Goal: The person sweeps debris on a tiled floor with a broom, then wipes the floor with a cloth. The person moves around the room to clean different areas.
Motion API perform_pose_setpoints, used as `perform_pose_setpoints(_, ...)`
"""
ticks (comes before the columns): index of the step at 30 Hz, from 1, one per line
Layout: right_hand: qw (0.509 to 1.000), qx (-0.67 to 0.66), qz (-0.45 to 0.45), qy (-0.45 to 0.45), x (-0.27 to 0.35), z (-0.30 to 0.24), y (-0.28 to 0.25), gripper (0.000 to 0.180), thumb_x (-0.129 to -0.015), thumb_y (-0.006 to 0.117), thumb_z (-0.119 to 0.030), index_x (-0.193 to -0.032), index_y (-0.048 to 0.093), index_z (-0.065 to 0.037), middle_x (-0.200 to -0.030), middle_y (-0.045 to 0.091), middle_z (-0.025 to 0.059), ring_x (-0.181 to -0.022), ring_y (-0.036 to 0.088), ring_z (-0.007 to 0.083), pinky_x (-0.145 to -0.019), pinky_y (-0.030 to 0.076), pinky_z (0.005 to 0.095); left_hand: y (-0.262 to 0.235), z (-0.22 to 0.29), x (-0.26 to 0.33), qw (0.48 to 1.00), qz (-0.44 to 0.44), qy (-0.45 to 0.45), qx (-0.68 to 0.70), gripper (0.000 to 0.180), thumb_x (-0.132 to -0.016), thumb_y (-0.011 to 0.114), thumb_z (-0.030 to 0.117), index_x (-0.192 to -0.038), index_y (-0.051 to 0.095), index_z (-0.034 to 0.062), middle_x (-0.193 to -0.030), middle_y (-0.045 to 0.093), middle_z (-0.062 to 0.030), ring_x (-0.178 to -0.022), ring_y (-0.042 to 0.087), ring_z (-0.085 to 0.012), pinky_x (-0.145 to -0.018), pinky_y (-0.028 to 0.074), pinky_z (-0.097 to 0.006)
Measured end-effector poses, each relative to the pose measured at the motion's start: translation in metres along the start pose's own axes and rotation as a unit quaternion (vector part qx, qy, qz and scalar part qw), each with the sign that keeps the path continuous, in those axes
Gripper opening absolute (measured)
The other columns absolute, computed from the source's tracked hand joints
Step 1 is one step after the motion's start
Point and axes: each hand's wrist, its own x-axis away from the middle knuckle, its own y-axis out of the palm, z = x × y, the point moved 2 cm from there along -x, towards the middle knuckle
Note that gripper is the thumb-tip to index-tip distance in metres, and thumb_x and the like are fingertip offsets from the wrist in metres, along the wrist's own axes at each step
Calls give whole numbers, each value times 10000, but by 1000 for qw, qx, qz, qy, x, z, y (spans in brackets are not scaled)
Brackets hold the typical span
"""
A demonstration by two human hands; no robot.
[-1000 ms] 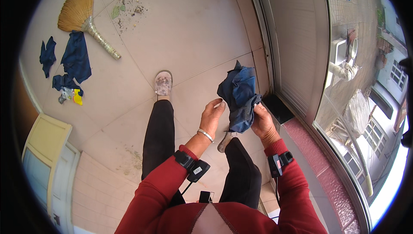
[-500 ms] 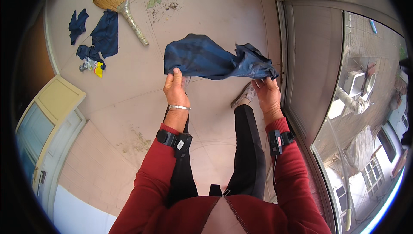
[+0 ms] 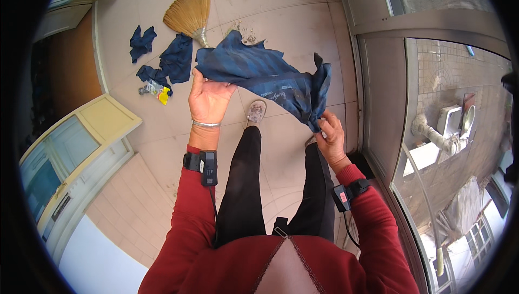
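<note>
A dark blue striped cloth (image 3: 265,75) with ragged edges and some pale print stretches between my hands above the floor. At its left corner my left hand (image 3: 210,99) grips it, thumb at the edge and the fingers partly behind the fabric. Lower on the right, my right hand (image 3: 332,137) pinches the cloth's gathered, hanging end between thumb and fingers. The fabric slants down from left to right, and a narrow fold sticks up near its right side. Part of the broom handle is hidden behind it.
A straw broom (image 3: 189,13) lies on the tiled floor beside a small heap of debris (image 3: 246,32). Farther left are blue cloth scraps (image 3: 176,59) and a clear-and-yellow wrapper (image 3: 163,95). A metal-framed glass door (image 3: 381,94) borders the right, a cream cabinet (image 3: 105,115) the left.
My right hand has come down and nearer, pulling the cloth into a slant. My left hand has shifted slightly left. The view has turned, so the broom and scraps appear farther right.
</note>
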Motion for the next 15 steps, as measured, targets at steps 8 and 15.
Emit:
perform_pose_setpoints(8,963,133,-146,-182,53,-97,3,375,-670,682,-53,-1022,649,-178,-1026,570,49,-1042,575,242,-1002,400,480,27,-15,84,976,119,-178,-37,857,-898,411,710,-1457,370,62,-1443,461,-147,-1318,449,-349,-1108,356,-525)
perform_pose_setpoints(15,934,-46,-120,334,62,-31,-16,434,-792,728,-115,-1212,630,-62,-1067,669,141,-821,689,229,-781,549,329,39,-15,84,967,-50,-248,2,858,-868,565,640,-1425,386,12,-1418,474,-173,-1287,484,-339,-1089,395,-502)
